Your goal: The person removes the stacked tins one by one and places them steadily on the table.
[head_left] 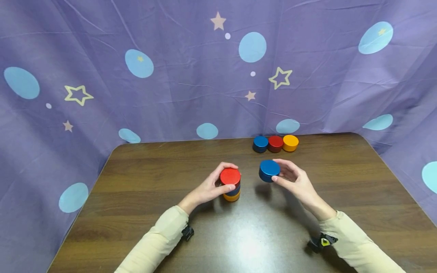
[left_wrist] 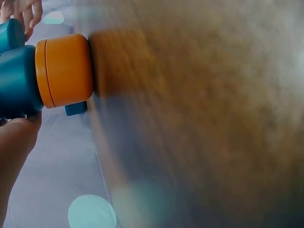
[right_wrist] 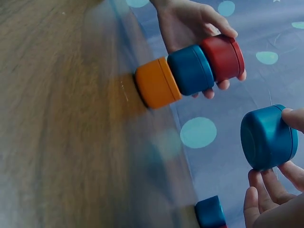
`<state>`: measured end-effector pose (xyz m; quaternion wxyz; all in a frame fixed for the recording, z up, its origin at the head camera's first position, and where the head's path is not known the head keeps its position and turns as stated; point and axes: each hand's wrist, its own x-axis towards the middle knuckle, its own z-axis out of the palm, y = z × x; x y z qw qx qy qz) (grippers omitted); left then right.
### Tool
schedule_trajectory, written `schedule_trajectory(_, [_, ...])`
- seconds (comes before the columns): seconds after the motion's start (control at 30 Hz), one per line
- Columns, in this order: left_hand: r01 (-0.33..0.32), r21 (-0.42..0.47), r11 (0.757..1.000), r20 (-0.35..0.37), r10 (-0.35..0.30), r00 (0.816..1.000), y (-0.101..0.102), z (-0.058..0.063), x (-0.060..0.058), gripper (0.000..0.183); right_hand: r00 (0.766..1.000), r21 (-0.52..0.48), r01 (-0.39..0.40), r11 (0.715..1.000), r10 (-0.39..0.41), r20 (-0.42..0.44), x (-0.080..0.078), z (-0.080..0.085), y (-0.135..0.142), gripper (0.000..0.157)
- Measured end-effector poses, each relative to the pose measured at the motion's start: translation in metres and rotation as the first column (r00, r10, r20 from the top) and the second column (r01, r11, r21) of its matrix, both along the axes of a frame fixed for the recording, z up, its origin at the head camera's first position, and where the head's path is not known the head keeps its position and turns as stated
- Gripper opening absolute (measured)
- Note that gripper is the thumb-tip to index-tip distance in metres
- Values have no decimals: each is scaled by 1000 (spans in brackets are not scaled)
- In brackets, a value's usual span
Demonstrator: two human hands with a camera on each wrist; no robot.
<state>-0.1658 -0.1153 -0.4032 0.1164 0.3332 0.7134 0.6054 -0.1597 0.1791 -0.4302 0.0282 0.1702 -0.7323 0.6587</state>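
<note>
Blue and lidded, one tin (head_left: 269, 171) hangs above the wooden table (head_left: 143, 227), pinched between the right hand's (head_left: 300, 184) thumb and fingers. The left hand (head_left: 209, 188) curls thumb and fingers round a red tin (head_left: 230, 176), perhaps also touching the second blue tin (head_left: 234, 191) beneath; an orange tin (head_left: 232, 196) forms the stack's base. Behind stands a three-tin row (head_left: 275, 143).

Brown wood-grain table (head_left: 150, 170) under a canister stack (head_left: 232, 181) and a farther three-canister row (head_left: 275, 144).

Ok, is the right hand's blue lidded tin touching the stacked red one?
Apart: the head view shows tabletop between the held blue lidded tin and the stacked red lidded tin.
</note>
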Motion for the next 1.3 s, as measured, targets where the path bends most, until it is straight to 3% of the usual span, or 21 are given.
schedule_trajectory(0.07, [2, -1, 1000, -5, -2, 1000, 0, -1, 0, 46, 1000, 14, 12, 1000, -12, 11, 1, -2, 4, 47])
schedule_trajectory(0.3, [-6, 9, 1000, -21, 6, 1000, -1, -25, -11, 50, 999, 44, 50, 998, -51, 18, 0, -5, 15, 47])
schedule_trajectory(0.7, [19, 35, 999, -20, -19, 1000, -3, -32, -15, 50, 994, 98, 105, 990, -108, 34, -8, -11, 34, 47])
schedule_trajectory(1.07, [-2, 0, 1000, -4, 2, 1000, -1, -26, -12, 51, 983, 111, 181, 977, -185, 23, -22, -16, 53, 50])
schedule_trajectory(1.3, [-2, 2, 1000, -7, 2, 1000, 0, -1, 0, 47, 975, 98, 221, 970, -224, 14, -33, -20, 61, 50])
